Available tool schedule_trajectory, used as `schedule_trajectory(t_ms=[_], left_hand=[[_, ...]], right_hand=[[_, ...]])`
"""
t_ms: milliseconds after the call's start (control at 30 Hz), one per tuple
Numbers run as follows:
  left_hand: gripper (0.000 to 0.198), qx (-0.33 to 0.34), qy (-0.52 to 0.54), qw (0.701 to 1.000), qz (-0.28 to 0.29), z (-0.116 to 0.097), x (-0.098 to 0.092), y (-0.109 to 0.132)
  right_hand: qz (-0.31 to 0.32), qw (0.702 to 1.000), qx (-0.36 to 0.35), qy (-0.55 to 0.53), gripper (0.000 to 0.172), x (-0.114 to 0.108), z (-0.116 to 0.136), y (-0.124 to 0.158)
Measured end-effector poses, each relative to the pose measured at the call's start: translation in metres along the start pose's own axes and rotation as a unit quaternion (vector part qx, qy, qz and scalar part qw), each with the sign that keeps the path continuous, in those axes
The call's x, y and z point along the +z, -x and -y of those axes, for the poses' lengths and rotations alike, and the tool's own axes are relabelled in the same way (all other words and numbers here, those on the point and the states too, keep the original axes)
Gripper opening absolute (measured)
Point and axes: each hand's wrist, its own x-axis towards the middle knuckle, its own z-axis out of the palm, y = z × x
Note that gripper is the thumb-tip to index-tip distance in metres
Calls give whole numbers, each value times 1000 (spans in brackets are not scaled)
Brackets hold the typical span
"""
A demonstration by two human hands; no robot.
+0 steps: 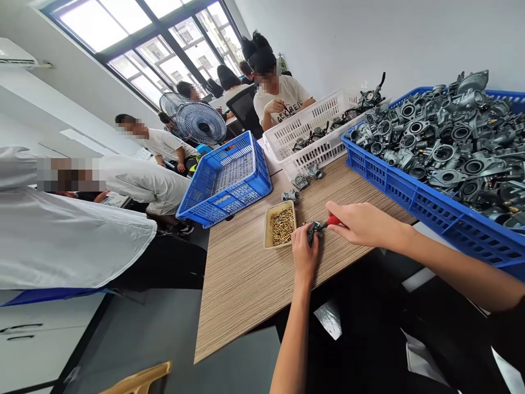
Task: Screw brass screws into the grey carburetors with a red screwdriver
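Note:
My left hand (305,254) is closed around a small grey metal carburetor (315,232), holding it low over the wooden table (233,279). My right hand (356,223) grips a screwdriver with a red handle (333,220), its shaft pointing into the carburetor. Whether the tip sits in a screw is too small to tell. Just left of the carburetor is a cream tray (268,242) of small brass parts (283,225). Beyond the tray, a few more metal carburetor bodies (290,195) lie on the tabletop.
On the right, a blue crate (394,191) is heaped with carburetors (447,148). A white basket (311,123) with several more stands at the back. Another blue crate (246,197) is at the far left edge. Co-workers sit beyond; a person in white (69,235) is at left.

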Motion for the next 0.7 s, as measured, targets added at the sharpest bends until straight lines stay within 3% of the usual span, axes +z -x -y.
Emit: schedule_trajectory(t_ms=[333,700], left_hand=[[25,-3,-2,1000,1,0,0,0],[24,-9,-6,1000,5,-3,-1,0]], right_hand=[[18,998,-34,-48,12,-2,-1,1],[11,1000,0,-24,13,-1,-1,-1]])
